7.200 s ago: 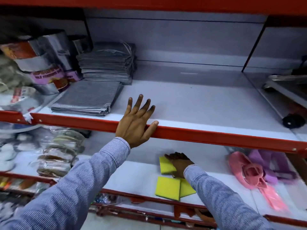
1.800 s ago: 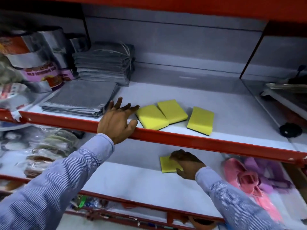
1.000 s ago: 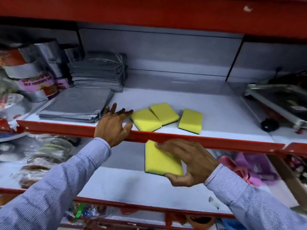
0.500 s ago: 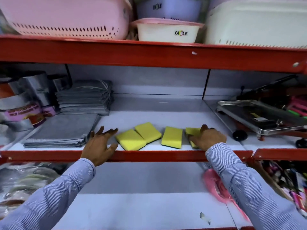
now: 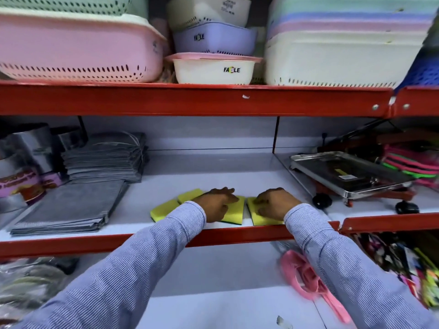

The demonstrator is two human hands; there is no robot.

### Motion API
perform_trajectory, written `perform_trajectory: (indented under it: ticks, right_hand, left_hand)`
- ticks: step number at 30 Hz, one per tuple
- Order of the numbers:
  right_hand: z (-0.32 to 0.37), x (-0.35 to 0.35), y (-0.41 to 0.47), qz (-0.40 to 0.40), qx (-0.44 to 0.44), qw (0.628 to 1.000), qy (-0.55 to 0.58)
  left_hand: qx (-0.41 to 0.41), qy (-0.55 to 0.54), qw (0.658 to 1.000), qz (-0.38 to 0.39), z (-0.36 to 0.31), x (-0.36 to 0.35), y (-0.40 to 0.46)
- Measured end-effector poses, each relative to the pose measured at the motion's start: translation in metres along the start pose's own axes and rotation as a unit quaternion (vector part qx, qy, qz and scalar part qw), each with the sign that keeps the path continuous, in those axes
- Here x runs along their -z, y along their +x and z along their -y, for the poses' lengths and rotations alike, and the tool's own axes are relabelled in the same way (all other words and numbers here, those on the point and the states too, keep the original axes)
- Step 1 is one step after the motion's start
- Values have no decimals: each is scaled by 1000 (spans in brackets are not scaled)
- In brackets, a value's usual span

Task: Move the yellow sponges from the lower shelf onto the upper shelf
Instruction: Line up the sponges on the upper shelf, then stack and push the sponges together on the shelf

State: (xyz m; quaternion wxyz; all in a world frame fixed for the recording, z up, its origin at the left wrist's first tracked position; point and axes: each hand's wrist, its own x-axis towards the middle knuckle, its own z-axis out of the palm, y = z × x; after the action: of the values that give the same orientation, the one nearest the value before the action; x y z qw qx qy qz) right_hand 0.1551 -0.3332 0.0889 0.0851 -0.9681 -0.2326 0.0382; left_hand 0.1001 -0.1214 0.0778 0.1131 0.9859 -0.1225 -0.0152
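Several yellow sponges lie in a row near the front of the upper shelf (image 5: 237,176). The two at the left, one (image 5: 163,210) in front and one (image 5: 190,194) behind it, lie untouched. My left hand (image 5: 218,205) rests with bent fingers on the third sponge (image 5: 235,213). On the rightmost sponge (image 5: 262,218) sits my right hand (image 5: 273,204), its fingers curled over the top. The hands hide much of both sponges. On the white lower shelf (image 5: 213,293) I see no yellow sponge.
Grey cloth stacks (image 5: 71,207) and foil rolls (image 5: 23,167) fill the upper shelf's left. A steel tray on wheels (image 5: 349,174) stands at the right. Plastic baskets (image 5: 76,48) sit on the top shelf. A pink plastic tool (image 5: 306,281) lies on the lower shelf at the right.
My left hand has left the red shelf edge and moved right onto the third sponge. My right hand stays on the sponge it brought up. The view has tilted upward.
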Motion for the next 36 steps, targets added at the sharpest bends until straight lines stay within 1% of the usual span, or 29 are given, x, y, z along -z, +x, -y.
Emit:
perform_trajectory:
  ticks: [2, 6, 14, 21, 23, 27, 30, 32, 33, 35, 36]
  right_hand:
    - [-4, -1, -3, 0, 6, 1000, 7]
    - [-9, -4, -8, -6, 16, 1000, 18]
    - [-7, 0, -8, -28, 31, 999, 4]
    - [-6, 5, -7, -15, 42, 999, -28]
    - [-4, 5, -5, -10, 41, 999, -34]
    - [1, 8, -1, 26, 36, 998, -47]
    - [6, 9, 1, 36, 34, 997, -64]
    - [8, 8, 2, 27, 32, 997, -61]
    - [9, 7, 2, 22, 32, 998, -58]
    - [12, 4, 1, 17, 40, 997, -66]
    - [13, 2, 0, 18, 47, 996, -79]
  left_hand:
    - [4, 6, 1000, 16, 4, -2, 6]
    - [7, 5, 1000, 9, 13, 0, 5]
    - [-32, 4, 999, 16, -1, 5, 4]
    - [-38, -16, 999, -20, -16, -7, 2]
    - [-43, -16, 999, -23, -16, -9, -1]
    - [-43, -15, 999, -27, -16, -9, -3]
    - [-43, -18, 999, -13, -15, -9, -5]
    - [-34, -26, 999, -9, -10, -4, -7]
    - [-20, -33, 999, -29, -6, 1, -8]
    - [45, -39, 993, -100, 7, 11, -9]
    - [94, -24, 988, -118, 16, 16, -10]
